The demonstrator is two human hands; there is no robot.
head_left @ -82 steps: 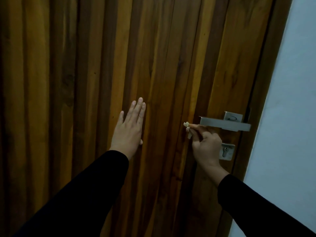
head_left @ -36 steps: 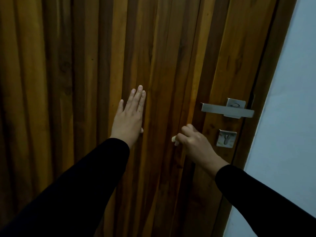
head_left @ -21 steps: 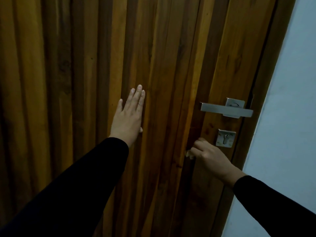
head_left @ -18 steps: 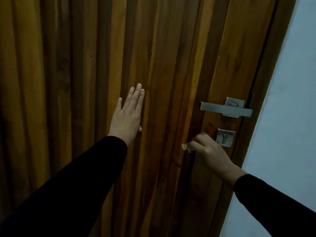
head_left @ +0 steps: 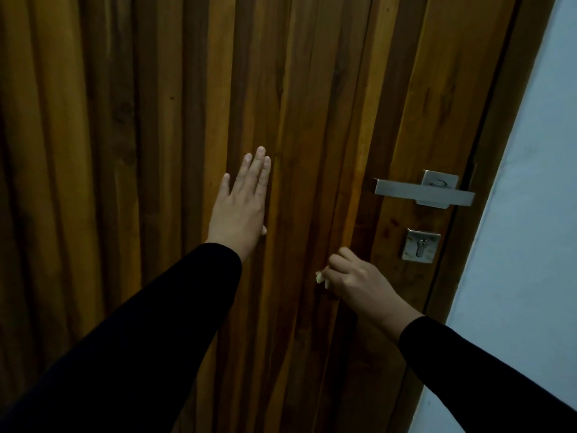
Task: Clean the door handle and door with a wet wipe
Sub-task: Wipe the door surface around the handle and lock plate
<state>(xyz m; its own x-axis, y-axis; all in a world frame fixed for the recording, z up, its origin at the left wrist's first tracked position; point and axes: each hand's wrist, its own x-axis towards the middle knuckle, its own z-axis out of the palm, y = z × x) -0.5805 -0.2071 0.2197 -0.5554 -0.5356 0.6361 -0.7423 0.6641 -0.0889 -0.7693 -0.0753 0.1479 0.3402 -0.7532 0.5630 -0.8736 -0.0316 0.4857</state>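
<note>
- Compared with half a second ago, the right hand (head_left: 359, 279) has moved a little to the left and lower on the wooden door (head_left: 312, 89); before, it was just beside the keyhole plate (head_left: 420, 249), and now it is apart from this plate, below and to the left of it.
- More than two seconds ago this same hand was at the free end of the door handle (head_left: 423, 192); now it is well below the handle and does not touch it.
- The left hand (head_left: 240, 207) has almost not moved: it stays flat on the door with straight fingers held together, pointing up, to the left of the handle.
- The right hand has its fingers curled and pinches a small wet wipe (head_left: 321, 277). Only a pale crumpled bit shows at the fingertips, on the left side of the hand, against the door surface; the rest is hidden in the hand.
- The door handle is a flat metal lever. Its long axis is nearly horizontal; the free end points left and the other end sits at a square plate near the door edge.
- The door planks run vertically, in dark and light strips.
- Both arms wear black sleeves (head_left: 140, 339).
- At the right of the door there is a pale wall (head_left: 530, 214).
</note>
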